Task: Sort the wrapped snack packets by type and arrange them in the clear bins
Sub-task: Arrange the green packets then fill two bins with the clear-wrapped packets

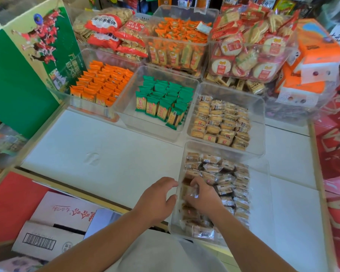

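**Right hand in the near bin, bin close to the bench edge**

Your right hand (202, 195) is down inside the near bin (263, 193), fingers curled and pinched on a clear-wrapped packet (191, 193) at the bin's left side. Your left hand (158, 199) is against the outside of the bin's left wall with fingers curled towards the rim. Whether it clamps the rim or only rests there cannot be told.

The brown packets (226, 179) fill this bin, neater along its right wall and jumbled around your right hand.

What could go wrong:
- The near end of the bin looks level with, or slightly past, the front edge of the bench (106, 150). Pressing down there, or pulling with the left hand, could likely tip or slide it off.
- The wrappers look glossy and slippery, so a light pinch may drop the packet or drag its neighbours out of line.
- The far end of the near bin touches the biscuit bin (259, 118), so a push away from you would shove that one too.

For room, there is bare bench to the left of the near bin and a narrower strip to its right. The green packets (161, 103) stand beyond it to the left, and a cardboard box (63, 213) sits below the bench edge on the left.
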The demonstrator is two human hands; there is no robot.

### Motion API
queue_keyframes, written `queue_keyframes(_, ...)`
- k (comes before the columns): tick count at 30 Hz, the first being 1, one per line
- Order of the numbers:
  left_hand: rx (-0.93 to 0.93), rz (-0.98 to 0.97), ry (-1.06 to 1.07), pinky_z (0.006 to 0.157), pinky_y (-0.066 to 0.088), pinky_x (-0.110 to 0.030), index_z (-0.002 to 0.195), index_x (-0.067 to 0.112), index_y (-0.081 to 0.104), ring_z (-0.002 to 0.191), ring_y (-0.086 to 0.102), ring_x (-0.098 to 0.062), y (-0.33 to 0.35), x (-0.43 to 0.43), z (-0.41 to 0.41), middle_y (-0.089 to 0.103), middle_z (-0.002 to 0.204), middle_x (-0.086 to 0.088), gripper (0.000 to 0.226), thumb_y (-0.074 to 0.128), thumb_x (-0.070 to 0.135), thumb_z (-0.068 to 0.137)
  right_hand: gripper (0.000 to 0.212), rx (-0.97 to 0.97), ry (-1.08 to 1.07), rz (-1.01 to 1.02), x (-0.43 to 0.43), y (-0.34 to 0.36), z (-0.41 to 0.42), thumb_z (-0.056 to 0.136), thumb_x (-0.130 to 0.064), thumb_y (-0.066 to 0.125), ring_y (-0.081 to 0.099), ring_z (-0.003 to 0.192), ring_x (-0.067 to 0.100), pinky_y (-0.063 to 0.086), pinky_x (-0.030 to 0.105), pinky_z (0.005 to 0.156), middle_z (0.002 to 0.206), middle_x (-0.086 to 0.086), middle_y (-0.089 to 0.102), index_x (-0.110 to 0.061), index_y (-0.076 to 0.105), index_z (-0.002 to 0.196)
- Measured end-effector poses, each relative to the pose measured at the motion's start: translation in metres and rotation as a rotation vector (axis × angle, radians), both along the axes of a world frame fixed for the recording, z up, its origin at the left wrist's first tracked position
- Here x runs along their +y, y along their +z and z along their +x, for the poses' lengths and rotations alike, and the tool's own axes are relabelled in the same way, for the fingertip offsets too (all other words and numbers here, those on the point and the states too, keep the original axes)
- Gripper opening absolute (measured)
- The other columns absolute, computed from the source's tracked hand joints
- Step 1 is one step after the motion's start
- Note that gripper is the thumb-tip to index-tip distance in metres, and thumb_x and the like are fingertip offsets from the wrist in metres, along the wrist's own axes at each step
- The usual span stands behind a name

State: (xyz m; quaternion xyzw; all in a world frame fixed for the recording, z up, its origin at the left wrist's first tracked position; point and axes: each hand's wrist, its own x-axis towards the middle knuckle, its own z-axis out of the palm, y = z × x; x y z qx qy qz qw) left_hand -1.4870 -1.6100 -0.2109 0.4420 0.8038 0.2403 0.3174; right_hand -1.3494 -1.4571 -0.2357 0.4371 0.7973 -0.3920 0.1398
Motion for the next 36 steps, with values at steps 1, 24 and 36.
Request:
queue_keyframes(1, 0.013, 0.01, -0.009, 0.106, 0.036, -0.012, 0.145, 0.034, 0.051, 0.13, 0.049, -0.001, 0.002, 0.001, 0.003, 0.048, 0.148, 0.02, 0.042, 0.056, 0.036, 0.103, 0.034, 0.019, -0.002, 0.024, -0.001, 0.001, 0.001, 0.09, -0.036, 0.069, 0.064, 0.068, 0.013, 0.055, 0.033, 0.058, 0.085, -0.007, 0.06, -0.039, 0.045, 0.114)
queue_keyframes(24, 0.126, 0.071, 0.116, 0.113, 0.038, -0.02, 0.134, 0.029, 0.063, 0.143, 0.039, -0.003, -0.004, -0.01, 0.06, 0.026, 0.163, 0.023, 0.037, 0.063, 0.031, 0.097, 0.037, -0.092, 0.554, 0.547, 0.051, -0.007, 0.036, 0.097, -0.047, 0.059, 0.045, 0.129, 0.02, 0.039, 0.038, 0.107, 0.132, -0.005, 0.052, -0.031, 0.059, 0.13)
queue_keyframes(36, 0.201, -0.082, 0.068, 0.082, 0.052, -0.028, 0.127, 0.03, 0.065, 0.089, 0.057, -0.01, 0.019, 0.003, 0.053, 0.059, 0.101, 0.01, 0.031, 0.064, 0.033, 0.096, 0.046, -0.016, 0.724, 0.221, 0.0, -0.015, 0.026, 0.093, -0.054, 0.055, 0.06, 0.104, 0.021, 0.053, 0.037, 0.08, 0.114, -0.005, 0.05, -0.044, 0.052, 0.138)
